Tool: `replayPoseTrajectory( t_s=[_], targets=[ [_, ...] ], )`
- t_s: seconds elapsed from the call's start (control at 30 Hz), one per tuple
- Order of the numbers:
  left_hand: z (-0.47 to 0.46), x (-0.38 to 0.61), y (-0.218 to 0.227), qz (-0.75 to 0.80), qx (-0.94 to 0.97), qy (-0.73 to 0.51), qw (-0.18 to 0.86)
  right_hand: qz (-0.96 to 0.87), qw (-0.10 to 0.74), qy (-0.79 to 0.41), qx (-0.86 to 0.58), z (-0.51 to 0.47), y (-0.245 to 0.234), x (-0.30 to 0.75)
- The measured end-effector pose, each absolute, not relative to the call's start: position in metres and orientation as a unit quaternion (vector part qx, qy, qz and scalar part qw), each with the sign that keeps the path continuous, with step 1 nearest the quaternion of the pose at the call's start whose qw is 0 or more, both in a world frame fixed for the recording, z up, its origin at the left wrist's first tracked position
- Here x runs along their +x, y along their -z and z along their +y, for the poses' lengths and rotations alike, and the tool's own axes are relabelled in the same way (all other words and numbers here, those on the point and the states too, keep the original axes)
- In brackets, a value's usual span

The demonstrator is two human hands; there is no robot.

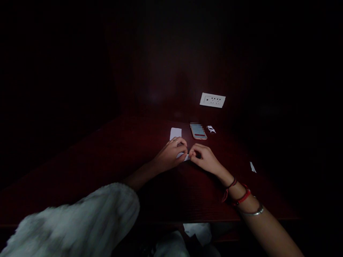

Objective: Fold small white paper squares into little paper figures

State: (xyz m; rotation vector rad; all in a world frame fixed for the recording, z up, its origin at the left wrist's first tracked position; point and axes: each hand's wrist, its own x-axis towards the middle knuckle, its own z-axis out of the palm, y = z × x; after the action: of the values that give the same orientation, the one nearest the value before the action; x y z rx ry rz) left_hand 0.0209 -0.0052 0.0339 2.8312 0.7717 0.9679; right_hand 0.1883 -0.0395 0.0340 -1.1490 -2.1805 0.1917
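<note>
A small piece of white paper (185, 157) is pinched between my two hands, just above the dark red desk (139, 142). My left hand (174, 151), with a ring on one finger, is closed on the paper's left part. On its right end, the curled fingers of my right hand (202, 156) grip the same piece. Much of the paper is hidden behind my fingers. Just beyond my left hand lies a flat white paper sheet (175, 133).
A lit phone (198, 131) lies behind my hands, with crumpled paper scraps (211, 129) to its right. Another paper strip (252, 167) lies far right. A white socket plate (212, 100) is on the back wall. The desk's front edge (160, 222) runs below my arms.
</note>
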Motion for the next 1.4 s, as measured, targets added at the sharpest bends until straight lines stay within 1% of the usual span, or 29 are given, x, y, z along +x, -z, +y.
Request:
replayPoseTrajectory(
  t_s=[0.13,0.27,0.37,0.47,0.57,0.87,0.93,1.0,1.13,1.2,1.3,1.4],
  targets=[
    [0.001,0.015,-0.034,0.258,0.903,-0.343,0.016,-0.831,0.310,-0.048,-0.460,-0.033,-0.030,0.209],
    [0.005,0.011,-0.034,0.270,0.895,-0.354,0.014,-0.808,0.327,-0.027,-0.490,-0.029,-0.028,0.222],
    [0.003,0.014,-0.033,0.266,0.901,-0.341,0.022,-0.810,0.347,-0.028,-0.471,-0.033,-0.032,0.212],
    [-0.001,0.018,-0.032,0.256,0.908,-0.330,0.030,-0.838,0.328,-0.038,-0.434,-0.040,-0.036,0.195],
    [-0.002,0.019,-0.032,0.249,0.911,-0.326,0.032,-0.849,0.311,-0.032,-0.427,-0.044,-0.038,0.187],
    [0.004,0.012,-0.034,0.240,0.910,-0.335,0.050,-0.852,0.310,-0.034,-0.420,-0.044,-0.036,0.194],
    [0.006,0.012,-0.031,0.240,0.905,-0.344,0.077,-0.849,0.316,-0.044,-0.421,-0.042,-0.034,0.194],
    [0.008,0.012,-0.027,0.248,0.896,-0.345,0.129,-0.844,0.322,-0.054,-0.426,-0.040,-0.030,0.196],
    [0.015,0.014,-0.015,0.264,0.865,-0.300,0.305,-0.816,0.338,-0.075,-0.463,-0.033,-0.022,0.201],
    [0.019,0.014,-0.011,0.258,0.843,-0.292,0.370,-0.803,0.344,-0.079,-0.480,-0.030,-0.020,0.203],
    [0.021,0.016,-0.005,0.285,0.818,-0.289,0.408,-0.807,0.347,-0.071,-0.472,-0.030,-0.020,0.203],
    [0.021,0.017,0.000,0.328,0.816,-0.268,0.394,-0.826,0.336,-0.057,-0.449,-0.032,-0.020,0.199]
  ],
)
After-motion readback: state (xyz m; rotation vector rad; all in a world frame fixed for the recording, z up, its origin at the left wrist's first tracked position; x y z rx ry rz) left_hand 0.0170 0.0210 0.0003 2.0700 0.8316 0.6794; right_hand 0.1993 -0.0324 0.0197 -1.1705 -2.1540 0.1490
